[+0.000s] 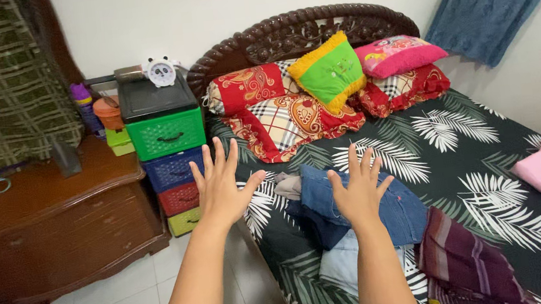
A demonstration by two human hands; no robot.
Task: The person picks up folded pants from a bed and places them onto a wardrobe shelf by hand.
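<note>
Head view: left hand (220, 187) and right hand (357, 192) are held empty, fingers spread, above blue jeans (356, 206); reaching is judged underway, a grasp needed next.

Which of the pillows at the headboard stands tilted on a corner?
The green pillow with yellow trim, standing diamond-wise between the red patterned pillows and the pink one, which lie flat.

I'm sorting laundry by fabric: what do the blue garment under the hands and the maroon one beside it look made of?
The blue garment by the right hand looks like denim: matte, thick, with stitched seams. The maroon garment looks like thin woven cloth, probably cotton, with faint stripes and soft folds. Both lie on the leaf-print bedsheet.
</note>
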